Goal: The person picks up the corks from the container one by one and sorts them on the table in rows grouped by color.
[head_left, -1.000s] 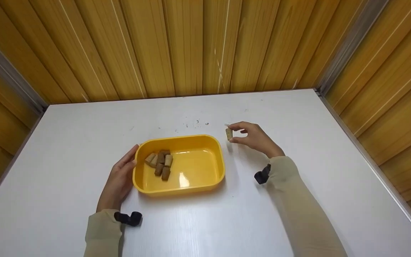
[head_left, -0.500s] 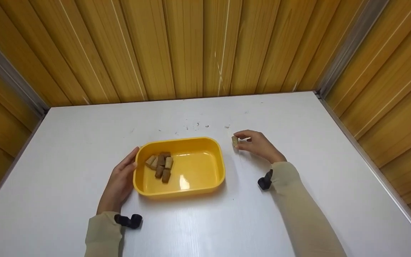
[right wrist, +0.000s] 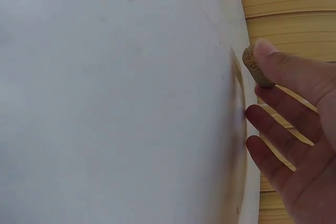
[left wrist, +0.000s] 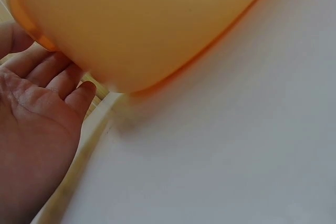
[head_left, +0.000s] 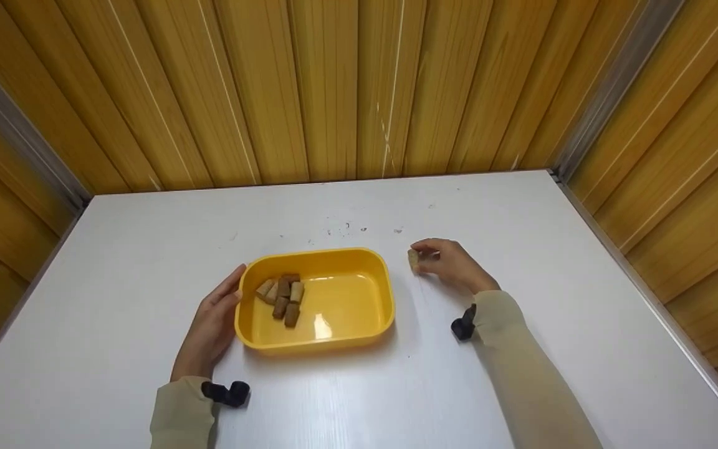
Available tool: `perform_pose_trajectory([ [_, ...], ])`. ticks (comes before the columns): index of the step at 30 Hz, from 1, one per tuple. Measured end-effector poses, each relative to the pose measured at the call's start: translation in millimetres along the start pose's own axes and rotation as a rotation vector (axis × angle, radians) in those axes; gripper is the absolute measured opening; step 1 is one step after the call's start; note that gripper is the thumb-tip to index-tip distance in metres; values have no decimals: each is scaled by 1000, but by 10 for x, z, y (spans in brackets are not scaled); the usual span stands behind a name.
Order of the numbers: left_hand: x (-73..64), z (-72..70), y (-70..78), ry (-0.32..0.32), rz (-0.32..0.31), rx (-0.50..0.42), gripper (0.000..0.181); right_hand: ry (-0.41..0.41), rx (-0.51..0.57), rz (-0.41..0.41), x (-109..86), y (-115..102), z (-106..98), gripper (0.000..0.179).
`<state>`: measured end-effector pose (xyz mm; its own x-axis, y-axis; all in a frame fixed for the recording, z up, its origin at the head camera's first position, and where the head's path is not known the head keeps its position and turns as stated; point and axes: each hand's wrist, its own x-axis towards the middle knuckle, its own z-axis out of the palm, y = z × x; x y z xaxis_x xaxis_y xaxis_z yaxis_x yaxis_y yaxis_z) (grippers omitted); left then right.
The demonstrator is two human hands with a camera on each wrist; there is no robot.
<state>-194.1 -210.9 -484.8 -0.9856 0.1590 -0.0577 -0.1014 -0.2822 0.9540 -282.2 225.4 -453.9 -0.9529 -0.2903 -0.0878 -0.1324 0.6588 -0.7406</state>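
Observation:
A yellow plastic tray with rounded corners sits on the white table. Several corks, some tan and some dark brown, lie clustered inside its left half, among them a brown cork and a tan cork. My left hand holds the tray's left end, thumb at the rim and fingers along the outer wall. To the right of the tray, my right hand pinches a single tan cork between thumb and index finger. In the right wrist view its other fingers are spread apart.
Dark specks and small scuffs mark the white table behind the tray. Wood-patterned panels enclose the back and both sides. Each sleeve carries a black wrist camera, such as the right one.
My right hand has come slightly nearer and to the right with the cork pinched in it, away from the tray. The left hand stays at the tray, and the head view has tilted slightly.

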Motion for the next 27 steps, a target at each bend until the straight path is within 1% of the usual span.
perform_pose_trajectory([
  [8,-8,-1,2,-19,3,-18,55,-4,-15,11,8,-11,19,46],
  [16,2,0,16,-3,-24,-26,54,-10,-40,7,-1,-17,12,49],
  [23,4,-4,6,-2,-19,-42,54,-39,-63,34,4,-54,-3,53],
  [25,4,-7,3,-4,-16,-44,55,-44,-64,27,11,-67,-11,53],
  [27,4,-8,3,-4,-13,-50,55,-50,-68,-2,13,-75,-23,53],
])
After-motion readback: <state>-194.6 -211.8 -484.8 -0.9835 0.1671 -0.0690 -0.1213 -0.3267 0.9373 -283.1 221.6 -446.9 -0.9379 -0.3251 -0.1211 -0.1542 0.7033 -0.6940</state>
